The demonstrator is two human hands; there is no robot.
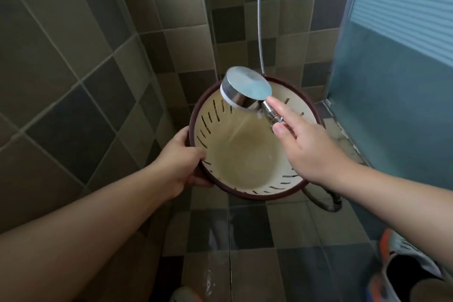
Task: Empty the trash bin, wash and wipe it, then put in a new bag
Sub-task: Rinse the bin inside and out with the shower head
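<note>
A cream trash bin (245, 154) with a dark maroon rim and slotted sides is held tilted above the shower floor, its mouth facing me. My left hand (181, 162) grips the rim at its left side. My right hand (308, 147) holds the handle of a chrome shower head (245, 89), index finger laid along it. The head points down into the bin, and water streams onto the inner wall. The bin is empty inside, with no bag.
Tiled walls close in on the left and behind. A frosted glass panel (397, 68) stands at the right. The metal shower hose (259, 19) hangs behind the bin and loops on the floor (328, 201). My shoe (407, 265) shows bottom right. The floor tiles are wet.
</note>
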